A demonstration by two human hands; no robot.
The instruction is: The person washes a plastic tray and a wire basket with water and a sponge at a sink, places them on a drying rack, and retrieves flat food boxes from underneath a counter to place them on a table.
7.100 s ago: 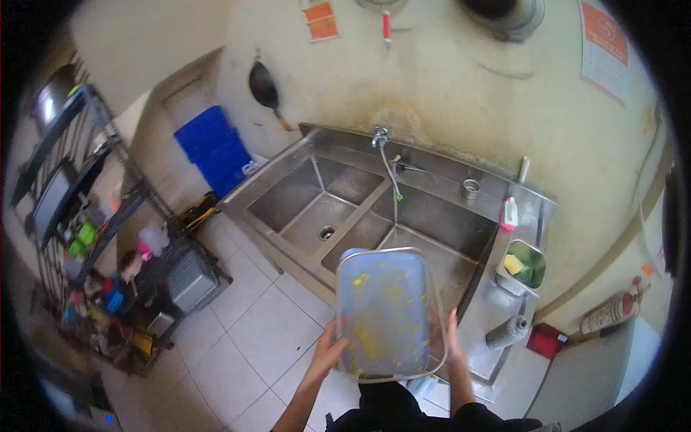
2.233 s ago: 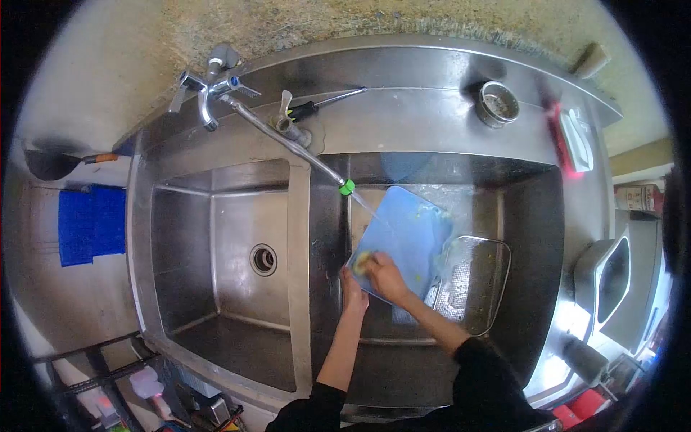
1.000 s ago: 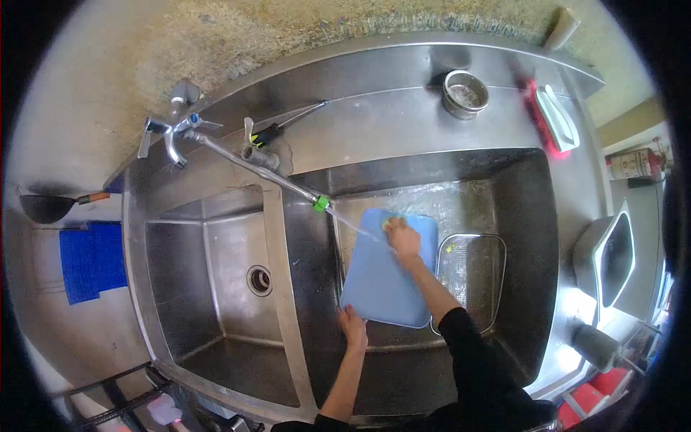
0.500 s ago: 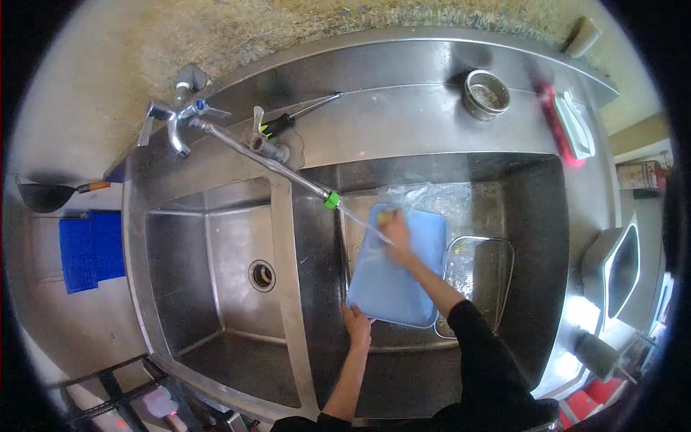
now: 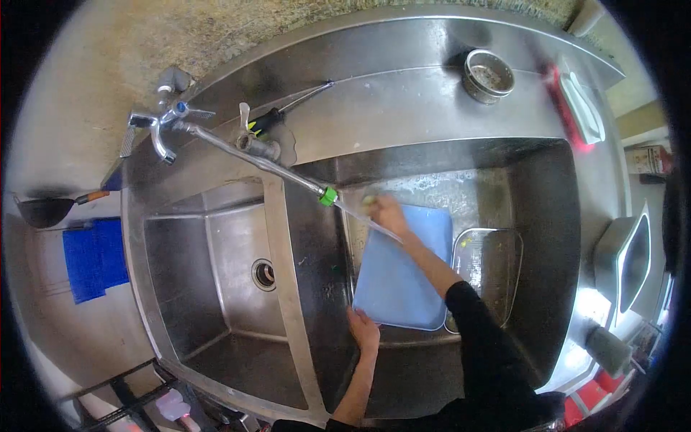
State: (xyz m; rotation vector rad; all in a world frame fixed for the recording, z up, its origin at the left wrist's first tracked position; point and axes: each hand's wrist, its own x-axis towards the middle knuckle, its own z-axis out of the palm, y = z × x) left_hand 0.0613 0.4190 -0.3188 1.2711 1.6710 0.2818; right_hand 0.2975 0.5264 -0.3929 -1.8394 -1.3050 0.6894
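Observation:
A blue plastic tray [image 5: 405,277] lies in the right-hand sink basin, bottom side up as far as I can tell. My left hand [image 5: 365,333] is closed on its near left corner, the thumb at the rim. At the far left corner my right hand [image 5: 389,216] grips a small yellow-green sponge [image 5: 369,202], partly hidden by the fingers and blurred. Water streams from the green-tipped faucet spout [image 5: 327,196] across the right hand and onto the tray. Beside the tray, on the right, rests a clear, thin-rimmed tray [image 5: 489,270], partly covered by my right arm.
The left basin [image 5: 241,288] has a drain. On the back ledge are a round metal tin [image 5: 489,78], a black-handled tool [image 5: 268,121], a valve [image 5: 259,146] and a red-and-white brush [image 5: 576,108]. A metal container [image 5: 622,263] stands at the right; a wok [image 5: 50,210] hangs left.
My right hand has moved with the sponge to the tray's far left corner. White suds or water at the far edge have thinned out. My left hand keeps its corner.

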